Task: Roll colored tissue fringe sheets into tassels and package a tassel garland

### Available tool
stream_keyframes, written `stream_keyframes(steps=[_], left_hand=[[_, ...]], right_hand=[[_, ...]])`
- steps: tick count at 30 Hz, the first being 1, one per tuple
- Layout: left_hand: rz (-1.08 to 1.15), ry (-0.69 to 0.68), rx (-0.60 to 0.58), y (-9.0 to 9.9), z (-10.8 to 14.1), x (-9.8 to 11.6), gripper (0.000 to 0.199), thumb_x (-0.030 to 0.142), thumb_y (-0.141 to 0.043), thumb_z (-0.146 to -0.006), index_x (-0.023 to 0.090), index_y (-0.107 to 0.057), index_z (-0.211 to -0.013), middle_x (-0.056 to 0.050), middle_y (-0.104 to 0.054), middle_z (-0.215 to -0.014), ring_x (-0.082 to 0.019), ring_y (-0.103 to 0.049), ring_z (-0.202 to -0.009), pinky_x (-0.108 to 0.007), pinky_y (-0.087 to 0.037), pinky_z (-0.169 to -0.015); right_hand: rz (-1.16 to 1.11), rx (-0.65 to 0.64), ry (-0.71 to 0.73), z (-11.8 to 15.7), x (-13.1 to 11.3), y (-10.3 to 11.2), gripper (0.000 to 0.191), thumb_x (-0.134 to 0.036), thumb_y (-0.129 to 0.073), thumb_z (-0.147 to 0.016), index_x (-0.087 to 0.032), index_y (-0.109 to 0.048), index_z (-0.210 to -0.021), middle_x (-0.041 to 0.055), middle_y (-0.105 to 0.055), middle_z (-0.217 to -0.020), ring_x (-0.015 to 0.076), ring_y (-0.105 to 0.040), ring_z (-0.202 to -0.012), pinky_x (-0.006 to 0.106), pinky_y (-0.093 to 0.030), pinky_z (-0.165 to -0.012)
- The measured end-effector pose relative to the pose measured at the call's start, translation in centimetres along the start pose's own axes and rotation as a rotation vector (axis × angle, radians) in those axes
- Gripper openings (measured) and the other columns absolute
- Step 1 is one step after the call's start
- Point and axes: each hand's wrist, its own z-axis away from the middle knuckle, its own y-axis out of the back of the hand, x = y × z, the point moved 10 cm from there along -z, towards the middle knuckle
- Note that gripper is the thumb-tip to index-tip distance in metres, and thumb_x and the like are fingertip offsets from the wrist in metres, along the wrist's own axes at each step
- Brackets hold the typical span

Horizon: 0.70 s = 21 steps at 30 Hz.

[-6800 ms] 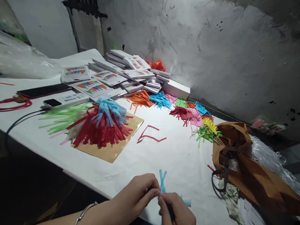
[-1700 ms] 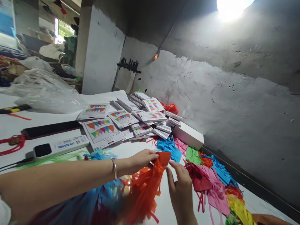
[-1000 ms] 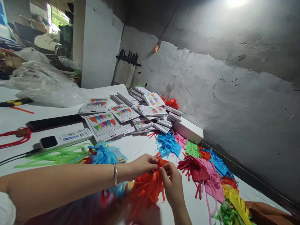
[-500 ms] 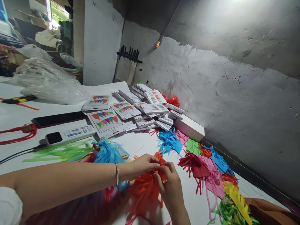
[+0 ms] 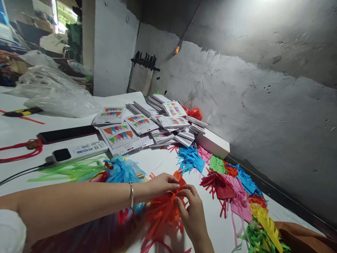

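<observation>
Lower centre, the left hand (image 5: pixel 161 184) and right hand (image 5: pixel 192 208) pinch an orange fringed paper bundle (image 5: pixel 163 211) in their grip, seemingly unfinished; a dark-red fringed bundle (image 5: pixel 225 189) lies untouched, lower right.

I see a white-topped counter (image 5: pixel 158 161), cards (image 5: pixel 171 123) heaped at the back, a white box (image 5: pixel 213 144) beside them. Coloured fringes (image 5: pixel 223 186) spread down its right; leftward lie a clear bag (image 5: pixel 58 95), cutter (image 5: pixel 23 112), phone (image 5: pixel 67 133) and red cord (image 5: pixel 34 144).
</observation>
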Motion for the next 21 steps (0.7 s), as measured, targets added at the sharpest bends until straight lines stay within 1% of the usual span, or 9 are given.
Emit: stream_keyframes(steps=[3,5,9,12,15,16,18,19,21], left_hand=[[-0.036,-0.011,-0.001,0.0,0.0,0.1,0.048,0.058,-0.083,-0.064,0.015,-0.072,-0.084,-0.001,-0.068,-0.079,-0.017,-0.059,-0.076,-0.027,-0.043,-0.070],[-0.073,-0.025,-0.012,-0.2,0.0,0.3,0.046,0.056,-0.083,-0.065,0.015,-0.072,-0.083,-0.001,-0.067,-0.077,-0.017,-0.057,-0.073,-0.026,-0.042,-0.067],[-0.146,-0.044,-0.069,-0.8,0.1,0.5,0.039,0.046,-0.084,-0.059,0.015,-0.072,-0.081,-0.001,-0.066,-0.073,-0.018,-0.057,-0.071,-0.027,-0.042,-0.065],[-0.220,-0.056,-0.083,-0.8,0.1,0.6,0.027,0.036,-0.076,-0.060,0.015,-0.071,-0.076,-0.001,-0.067,-0.070,-0.020,-0.060,-0.071,-0.028,-0.044,-0.065],[-0.336,-0.096,-0.053,-0.5,0.1,1.2,0.016,0.028,-0.065,-0.064,0.015,-0.070,-0.073,-0.001,-0.067,-0.070,-0.022,-0.060,-0.072,-0.027,-0.043,-0.064],[-0.381,-0.115,-0.039,-0.4,0.1,1.4,0.016,0.027,-0.062,-0.065,0.016,-0.070,-0.073,-0.001,-0.067,-0.070,-0.022,-0.060,-0.072,-0.027,-0.042,-0.064],[-0.479,-0.159,-0.011,-0.2,0.2,1.9,0.016,0.026,-0.059,-0.067,0.016,-0.069,-0.074,0.000,-0.066,-0.070,-0.022,-0.060,-0.073,-0.027,-0.041,-0.064],[-0.530,-0.182,0.003,-0.2,0.2,2.1,0.015,0.026,-0.058,-0.068,0.017,-0.069,-0.074,0.000,-0.065,-0.070,-0.022,-0.059,-0.073,-0.027,-0.040,-0.064],[-0.629,-0.229,0.021,-0.5,0.3,2.5,0.012,0.024,-0.057,-0.070,0.018,-0.067,-0.072,0.000,-0.064,-0.068,-0.021,-0.058,-0.072,-0.027,-0.039,-0.065]], right_hand=[[-0.041,0.012,-0.006,0.0,0.3,0.1,0.017,-0.024,-0.053,-0.093,-0.024,-0.067,-0.082,0.0056,-0.065,-0.103,0.0204,-0.064,-0.097,0.031,-0.051,-0.083],[-0.077,0.021,-0.011,-0.1,0.5,0.1,0.019,-0.028,-0.050,-0.095,-0.023,-0.064,-0.084,0.0044,-0.065,-0.096,0.0187,-0.064,-0.090,0.029,-0.051,-0.077],[-0.123,0.060,-0.059,-0.1,1.4,0.5,0.020,-0.035,-0.049,-0.096,-0.021,-0.063,-0.088,0.0015,-0.066,-0.082,0.0165,-0.064,-0.076,0.026,-0.051,-0.070],[-0.115,0.128,-0.120,0.1,2.8,1.4,0.022,-0.036,-0.050,-0.094,-0.021,-0.060,-0.081,0.0003,-0.064,-0.075,0.0162,-0.061,-0.070,0.025,-0.049,-0.065],[-0.092,0.205,-0.165,0.6,3.8,2.4,0.024,-0.038,-0.050,-0.093,-0.022,-0.055,-0.076,-0.0012,-0.059,-0.069,0.0160,-0.058,-0.065,0.025,-0.047,-0.061],[-0.087,0.223,-0.171,0.8,3.9,2.6,0.022,-0.038,-0.050,-0.093,-0.022,-0.055,-0.078,-0.0006,-0.060,-0.072,0.0165,-0.059,-0.067,0.026,-0.048,-0.062],[-0.081,0.248,-0.170,1.1,3.6,2.6,0.018,-0.040,-0.054,-0.092,-0.022,-0.057,-0.093,0.0026,-0.065,-0.085,0.0185,-0.064,-0.076,0.028,-0.051,-0.068],[-0.082,0.257,-0.166,1.2,3.3,2.5,0.023,-0.040,-0.057,-0.090,-0.022,-0.057,-0.104,0.0048,-0.067,-0.094,0.0199,-0.065,-0.082,0.030,-0.052,-0.073],[-0.054,0.268,-0.153,1.3,2.7,1.9,0.039,-0.040,-0.061,-0.087,-0.022,-0.053,-0.121,0.0091,-0.066,-0.111,0.0235,-0.066,-0.094,0.036,-0.053,-0.082]])
